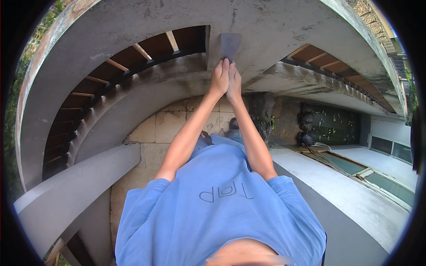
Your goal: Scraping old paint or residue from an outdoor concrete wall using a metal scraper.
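Observation:
My left hand (219,79) and my right hand (234,82) are pressed together around the handle of a flat metal scraper (230,45). Its wide grey blade lies against the top of a grey concrete beam (275,26), just right of a vertical edge in the concrete. Both arms reach straight out in front of me. The handle is hidden inside my hands.
Brown wooden slats (133,55) fill the gaps between curved concrete beams on the left and right (328,60). Below are beige floor tiles (168,124), a dark stained wall (333,124) and a grey ledge (355,199). A grey rail (75,186) crosses lower left.

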A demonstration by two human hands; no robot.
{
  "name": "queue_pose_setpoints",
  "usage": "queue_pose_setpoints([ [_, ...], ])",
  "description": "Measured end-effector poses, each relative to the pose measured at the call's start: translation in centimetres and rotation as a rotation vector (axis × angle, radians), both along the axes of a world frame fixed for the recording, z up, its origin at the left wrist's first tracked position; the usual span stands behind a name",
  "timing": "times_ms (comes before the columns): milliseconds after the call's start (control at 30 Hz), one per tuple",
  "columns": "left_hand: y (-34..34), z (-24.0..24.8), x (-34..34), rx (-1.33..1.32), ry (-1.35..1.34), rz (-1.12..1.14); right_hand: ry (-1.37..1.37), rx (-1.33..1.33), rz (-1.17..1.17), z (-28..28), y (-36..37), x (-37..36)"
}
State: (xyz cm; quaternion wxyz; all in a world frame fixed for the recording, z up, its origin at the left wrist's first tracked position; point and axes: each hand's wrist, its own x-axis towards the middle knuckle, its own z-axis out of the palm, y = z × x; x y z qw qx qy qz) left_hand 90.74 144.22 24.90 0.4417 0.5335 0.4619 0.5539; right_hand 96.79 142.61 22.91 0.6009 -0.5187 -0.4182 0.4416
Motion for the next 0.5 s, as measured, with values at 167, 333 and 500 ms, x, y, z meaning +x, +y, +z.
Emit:
queue_pose_setpoints([
  [167,-1.8,-3.8,0.6,-0.116,0.027,0.024,0.016,-0.092,-0.057,-3.7,-2.0,-0.2],
  [333,-1.4,-4.0,0.8,-0.066,0.018,0.051,-0.070,-0.104,-0.016,-3.2,-1.6,0.7],
  [500,-1.1,-3.0,0.1,0.004,0.076,0.088,0.009,-0.006,0.030,-2.6,-1.1,-0.3],
])
